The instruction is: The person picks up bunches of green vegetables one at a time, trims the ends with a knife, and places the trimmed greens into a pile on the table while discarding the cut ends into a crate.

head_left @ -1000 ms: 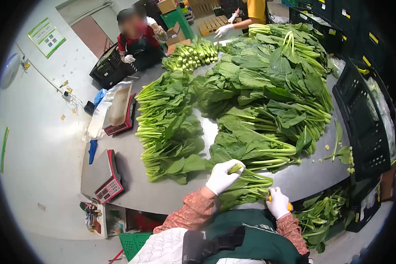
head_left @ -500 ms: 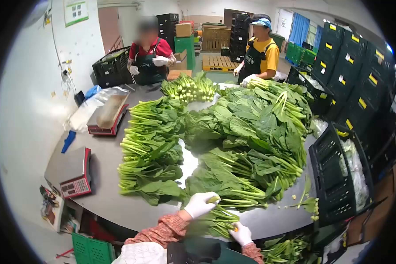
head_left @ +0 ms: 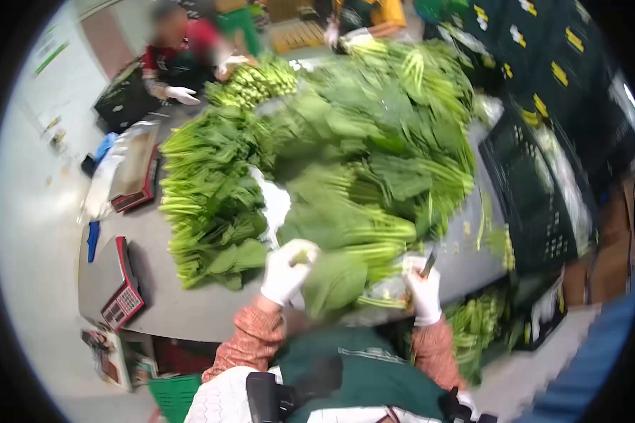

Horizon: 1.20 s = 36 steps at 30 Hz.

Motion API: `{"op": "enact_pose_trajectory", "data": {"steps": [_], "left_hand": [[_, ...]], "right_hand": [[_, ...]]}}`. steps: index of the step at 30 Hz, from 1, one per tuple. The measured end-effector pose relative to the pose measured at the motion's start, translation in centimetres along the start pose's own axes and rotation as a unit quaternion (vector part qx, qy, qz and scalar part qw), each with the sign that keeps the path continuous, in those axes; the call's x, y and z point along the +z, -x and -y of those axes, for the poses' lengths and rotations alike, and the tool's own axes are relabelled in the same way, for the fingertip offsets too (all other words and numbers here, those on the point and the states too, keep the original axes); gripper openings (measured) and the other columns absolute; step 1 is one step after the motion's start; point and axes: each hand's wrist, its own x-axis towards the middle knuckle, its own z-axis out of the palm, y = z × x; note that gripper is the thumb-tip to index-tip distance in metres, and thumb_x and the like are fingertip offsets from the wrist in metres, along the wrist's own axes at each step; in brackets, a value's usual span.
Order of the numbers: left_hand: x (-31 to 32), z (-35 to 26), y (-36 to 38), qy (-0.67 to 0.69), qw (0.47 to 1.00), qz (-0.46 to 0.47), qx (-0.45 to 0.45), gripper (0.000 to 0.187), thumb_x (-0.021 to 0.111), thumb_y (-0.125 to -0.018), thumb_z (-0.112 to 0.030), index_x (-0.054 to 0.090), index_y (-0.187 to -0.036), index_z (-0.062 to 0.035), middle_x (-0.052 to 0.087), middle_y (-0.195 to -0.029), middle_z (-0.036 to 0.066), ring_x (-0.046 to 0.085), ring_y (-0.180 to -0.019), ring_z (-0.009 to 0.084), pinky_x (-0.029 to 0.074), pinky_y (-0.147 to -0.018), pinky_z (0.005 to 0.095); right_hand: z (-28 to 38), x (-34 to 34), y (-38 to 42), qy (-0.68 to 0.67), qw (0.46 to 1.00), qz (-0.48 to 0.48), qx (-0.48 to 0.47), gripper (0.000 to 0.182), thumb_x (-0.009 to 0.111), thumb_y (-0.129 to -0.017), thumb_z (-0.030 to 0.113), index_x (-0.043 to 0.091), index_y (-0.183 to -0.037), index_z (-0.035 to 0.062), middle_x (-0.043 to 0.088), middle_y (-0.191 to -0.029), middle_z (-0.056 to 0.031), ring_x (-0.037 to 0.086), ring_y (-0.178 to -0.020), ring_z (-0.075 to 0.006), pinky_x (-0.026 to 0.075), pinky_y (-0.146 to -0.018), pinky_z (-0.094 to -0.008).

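In a white glove, my left hand [head_left: 288, 271] is closed on a leafy green bunch [head_left: 335, 282] at the near edge of the pile. My right hand [head_left: 424, 289], also gloved, grips a small knife [head_left: 429, 262] with its dark part pointing up, just right of the stalk ends. Beyond both hands lies a large heap of leafy greens [head_left: 395, 162]. To the left, more greens [head_left: 208, 190] lie in a row with their pale stalks facing left. Motion blurs the leaves near my left hand.
Two red scales [head_left: 125, 299] [head_left: 137, 169] stand on the left of the metal table [head_left: 190, 310]. A black crate [head_left: 536, 190] is at the right, with stacked crates [head_left: 543, 63] behind. Two people [head_left: 183, 60] [head_left: 367, 17] stand across the table. Greens [head_left: 476, 328] lie below the near edge.
The view has tilted down and rolled. My hands have moved farther apart, and the right one has risen off the stalk ends with the knife. The person at the left has spread their hands.
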Motion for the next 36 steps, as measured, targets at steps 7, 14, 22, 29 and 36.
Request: {"op": "enact_pose_trajectory", "data": {"steps": [7,14,22,29,36], "left_hand": [[-0.1,-1.2,0.0,0.028,0.995,-0.023,-0.097,0.011,0.065,-0.089,0.001,0.069,-0.1,-0.0007,0.066,-0.091,0.0,0.056,-0.077,0.0051,0.046,-0.071,0.0201],[3.2,-5.3,-2.0,-0.107,0.983,0.055,0.141,0.029,0.074,-0.077,0.003,0.07,-0.105,-0.0035,0.069,-0.086,0.011,0.067,-0.077,0.0224,0.053,-0.072,0.0282],[7.7,-8.1,-3.0,-0.2,0.932,0.139,0.268,0.041,0.077,-0.067,-0.005,0.068,-0.107,-0.0069,0.068,-0.094,0.009,0.062,-0.08,0.0284,0.051,-0.072,0.0355],[8.2,-5.5,-2.3,-0.079,0.965,0.207,0.142,0.027,0.074,-0.074,-0.002,0.067,-0.1,-0.0007,0.065,-0.085,0.011,0.062,-0.076,0.0253,0.05,-0.073,0.0321],[8.3,-5.5,-2.2,0.023,0.959,0.283,0.021,0.017,0.072,-0.081,-0.002,0.068,-0.098,0.0003,0.065,-0.085,0.003,0.059,-0.074,0.0103,0.048,-0.068,0.0245]], "right_hand": [[6.1,-1.1,0.2,-0.073,0.994,-0.067,-0.055,0.028,0.069,-0.089,0.006,0.067,-0.116,0.0038,0.061,-0.074,0.0037,0.051,-0.059,-0.0015,0.036,-0.046,-0.0201],[7.1,-0.9,-0.4,0.028,0.996,-0.022,-0.085,0.03,0.07,-0.087,0.003,0.067,-0.117,0.0021,0.066,-0.093,-0.0003,0.057,-0.081,-0.0045,0.048,-0.071,-0.0213],[9.1,0.7,1.9,0.016,0.992,0.058,-0.109,0.024,0.069,-0.088,0.004,0.067,-0.112,0.0013,0.07,-0.088,-0.0064,0.064,-0.073,-0.01,0.05,-0.066,-0.0233],[7.4,1.5,1.8,0.296,0.905,-0.071,-0.295,0.033,0.066,-0.081,0.004,0.067,-0.113,0.0106,0.071,-0.09,-0.0113,0.069,-0.075,-0.0292,0.055,-0.065,-0.0354],[3.7,1.2,0.3,0.294,0.939,-0.069,-0.162,0.032,0.062,-0.085,0.002,0.065,-0.116,0.0058,0.069,-0.082,-0.0146,0.07,-0.072,-0.0248,0.052,-0.062,-0.0318]]}}
